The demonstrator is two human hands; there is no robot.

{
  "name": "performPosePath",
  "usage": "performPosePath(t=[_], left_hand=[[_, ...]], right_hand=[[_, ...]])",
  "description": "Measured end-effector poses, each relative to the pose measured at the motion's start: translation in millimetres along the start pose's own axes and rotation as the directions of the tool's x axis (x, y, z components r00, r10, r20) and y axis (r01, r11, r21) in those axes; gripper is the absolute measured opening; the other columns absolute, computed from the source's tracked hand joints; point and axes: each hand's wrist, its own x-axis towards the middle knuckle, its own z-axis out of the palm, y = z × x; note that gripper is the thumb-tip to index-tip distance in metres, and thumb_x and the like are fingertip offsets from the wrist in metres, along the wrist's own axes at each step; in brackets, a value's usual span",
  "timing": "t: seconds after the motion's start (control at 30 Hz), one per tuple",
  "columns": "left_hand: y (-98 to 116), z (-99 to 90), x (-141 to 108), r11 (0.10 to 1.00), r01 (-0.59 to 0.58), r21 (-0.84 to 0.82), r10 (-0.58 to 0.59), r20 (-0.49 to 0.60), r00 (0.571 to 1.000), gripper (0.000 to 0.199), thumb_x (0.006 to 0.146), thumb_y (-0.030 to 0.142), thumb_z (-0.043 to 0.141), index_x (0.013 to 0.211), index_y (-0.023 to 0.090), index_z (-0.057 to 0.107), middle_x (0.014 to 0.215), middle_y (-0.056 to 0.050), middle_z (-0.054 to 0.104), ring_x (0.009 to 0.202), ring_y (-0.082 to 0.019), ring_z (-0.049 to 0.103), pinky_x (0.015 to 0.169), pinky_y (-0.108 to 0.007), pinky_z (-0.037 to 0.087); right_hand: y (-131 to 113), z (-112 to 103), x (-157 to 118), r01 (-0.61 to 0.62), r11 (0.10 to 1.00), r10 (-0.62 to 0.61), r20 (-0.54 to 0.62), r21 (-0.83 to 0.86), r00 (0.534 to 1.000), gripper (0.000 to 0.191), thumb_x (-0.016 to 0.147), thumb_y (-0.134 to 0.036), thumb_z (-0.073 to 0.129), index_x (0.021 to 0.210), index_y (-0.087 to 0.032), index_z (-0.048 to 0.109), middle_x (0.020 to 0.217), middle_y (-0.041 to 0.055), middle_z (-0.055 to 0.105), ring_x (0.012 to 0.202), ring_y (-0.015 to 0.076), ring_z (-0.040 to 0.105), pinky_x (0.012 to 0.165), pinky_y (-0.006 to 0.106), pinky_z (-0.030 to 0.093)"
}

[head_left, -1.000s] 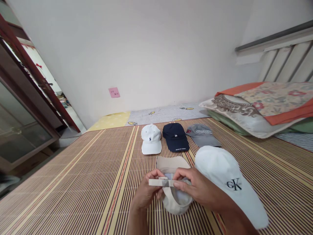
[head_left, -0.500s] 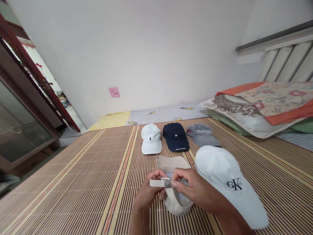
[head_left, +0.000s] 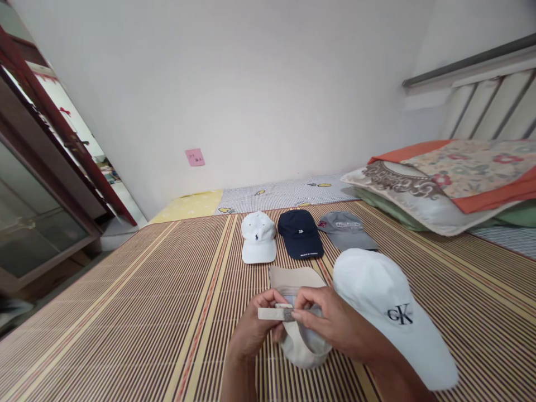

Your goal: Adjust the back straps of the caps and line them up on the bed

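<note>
Beige cap [head_left: 304, 354] is upside down over the striped mat [head_left: 146, 312], strap [head_left: 270, 314] facing you, probably so the buckle [head_left: 288, 315] is easy to reach while your left hand [head_left: 253, 329] and right hand [head_left: 330, 321] pinch that strap.

Head cam, wearer's own body: L hand [head_left: 251, 326] bare, wrist bare too; L forearm [head_left: 238, 377] likewise, slim, cropped by btm edge of view. R hand [head_left: 329, 318] also bare, thumb w/ rounded tip; R forearm [head_left: 383, 360] bare, longer stretch vis. than L, also cropped at btm. Skin surf. approx. smooth at this res.; nail detail too small to tell.
</note>
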Motion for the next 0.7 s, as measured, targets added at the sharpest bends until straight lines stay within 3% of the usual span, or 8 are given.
performPosePath(t=[0.17,0.3,0.5,0.7], left_hand=[[-5,-2.3,2,0.999,-0.012,-0.052,0.013,0.011,1.000,0.047,0.089,0.061,0.070,0.077,0.016,0.066,0.045,0.004,0.055,0.034,-0.007,0.039,0.040,-0.021,0.026],[-4,-5.1,0,0.991,-0.029,-0.128,0.036,0.053,0.998,0.064,0.091,0.075,0.054,0.085,0.014,0.072,0.051,0.001,0.058,0.036,-0.009,0.045,0.041,-0.022,0.031],[5,-6.4,-8,0.996,-0.049,-0.079,0.059,0.139,0.989,0.049,0.087,0.062,0.071,0.092,0.013,0.074,0.058,-0.002,0.064,0.045,-0.011,0.054,0.051,-0.023,0.042],[7,-10.0,-11,0.991,-0.074,-0.114,0.093,0.173,0.981,0.072,0.082,0.080,0.063,0.099,0.011,0.077,0.071,-0.007,0.068,0.052,-0.014,0.061,0.054,-0.024,0.046]], right_hand=[[0,-1,1,-0.032,0.999,0.031,-0.011,-0.029,0.999,0.016,0.089,-0.026,0.064,0.074,-0.020,0.062,0.069,-0.0039,0.060,0.069,0.0148,0.053,0.065,0.028,0.034],[2,-1,0,-0.043,0.999,0.042,-0.010,-0.012,0.999,0.016,0.089,-0.027,0.064,0.075,-0.021,0.062,0.069,-0.0041,0.059,0.070,0.0149,0.051,0.064,0.028,0.034],[5,0,-1,-0.027,1.000,0.027,0.005,-0.004,1.000,0.019,0.090,-0.029,0.065,0.073,-0.021,0.060,0.070,-0.0039,0.059,0.070,0.0150,0.051,0.063,0.027,0.033],[2,0,-1,-0.005,0.999,0.005,0.011,0.035,1.000,0.016,0.089,-0.025,0.064,0.074,-0.021,0.062,0.072,-0.0036,0.061,0.074,0.0158,0.055,0.067,0.028,0.036]])
